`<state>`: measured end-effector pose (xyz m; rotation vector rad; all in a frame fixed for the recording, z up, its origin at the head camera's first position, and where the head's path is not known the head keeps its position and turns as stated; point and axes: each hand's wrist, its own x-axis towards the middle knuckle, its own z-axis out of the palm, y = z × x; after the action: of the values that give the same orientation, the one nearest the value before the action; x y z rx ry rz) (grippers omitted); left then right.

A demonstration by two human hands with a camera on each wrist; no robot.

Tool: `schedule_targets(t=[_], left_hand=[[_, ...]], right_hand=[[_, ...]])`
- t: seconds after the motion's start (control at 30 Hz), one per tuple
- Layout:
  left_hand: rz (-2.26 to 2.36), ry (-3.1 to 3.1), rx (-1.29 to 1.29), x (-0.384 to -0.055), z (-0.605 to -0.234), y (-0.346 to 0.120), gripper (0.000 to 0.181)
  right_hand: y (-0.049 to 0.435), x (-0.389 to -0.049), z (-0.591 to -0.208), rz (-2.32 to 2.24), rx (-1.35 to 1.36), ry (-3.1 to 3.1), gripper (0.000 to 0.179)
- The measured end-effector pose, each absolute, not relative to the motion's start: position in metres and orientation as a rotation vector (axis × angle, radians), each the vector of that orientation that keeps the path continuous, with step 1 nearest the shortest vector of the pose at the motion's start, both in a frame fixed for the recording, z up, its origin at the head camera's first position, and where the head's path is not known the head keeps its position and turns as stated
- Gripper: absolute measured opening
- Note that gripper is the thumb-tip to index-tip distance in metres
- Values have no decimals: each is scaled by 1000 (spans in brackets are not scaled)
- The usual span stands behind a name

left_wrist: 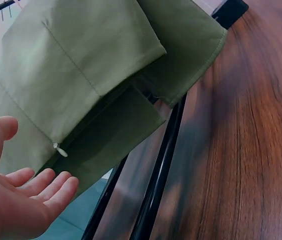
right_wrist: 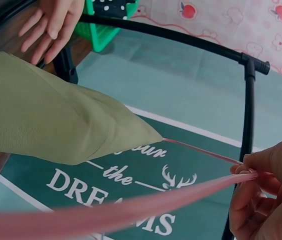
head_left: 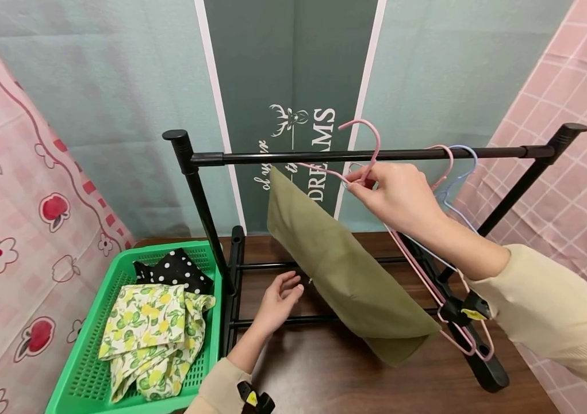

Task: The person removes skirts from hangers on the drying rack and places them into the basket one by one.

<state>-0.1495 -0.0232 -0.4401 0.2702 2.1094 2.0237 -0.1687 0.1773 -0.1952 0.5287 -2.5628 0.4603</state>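
Note:
My right hand [head_left: 399,192] pinches a pink hanger [head_left: 371,135] at the neck, just below its hook. That hook rises above the black rack's top bar [head_left: 293,156], its stem crossing in front of the bar. An olive-green cloth [head_left: 342,264] drapes slantwise over the hanger, with the lower end toward the right. In the left wrist view a small pale zipper pull [left_wrist: 60,149] hangs from a seam at the cloth's edge. My left hand [head_left: 279,302] is beside the cloth's lower left edge, fingers loosely extended, palm facing it and holding nothing.
A second pink hanger [head_left: 448,158] and a blue hanger [head_left: 471,158] hang on the bar to the right. At the left, a green basket [head_left: 83,368] holds a lemon-print cloth [head_left: 150,322] and a black polka-dot cloth [head_left: 174,270]. The rack stands on a brown wooden table [head_left: 319,374].

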Motion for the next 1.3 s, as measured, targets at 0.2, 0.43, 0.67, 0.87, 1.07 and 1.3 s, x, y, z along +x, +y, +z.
schedule_targets(t=[0.2, 0.43, 0.67, 0.87, 1.07, 1.3], left_hand=[[2153, 1918, 137, -161, -453, -17, 61], [2285, 1667, 9, -165, -453, -12, 64], [2401, 1399, -9, -165, -451, -13, 50], [2415, 1409, -55, -163, -448, -18, 48], [2400, 1487, -122, -159, -443, -25, 43], [2395, 1609, -114, -154, -434, -37, 39]], right_hand=[[169, -165, -188, 471, 592, -2542, 15], [160, -161, -185, 529, 621, -2524, 17], [157, -161, -186, 554, 636, -2527, 19], [159, -162, -187, 527, 627, -2521, 22], [160, -164, -191, 530, 621, -2506, 26], [165, -168, -197, 543, 589, -2527, 26]])
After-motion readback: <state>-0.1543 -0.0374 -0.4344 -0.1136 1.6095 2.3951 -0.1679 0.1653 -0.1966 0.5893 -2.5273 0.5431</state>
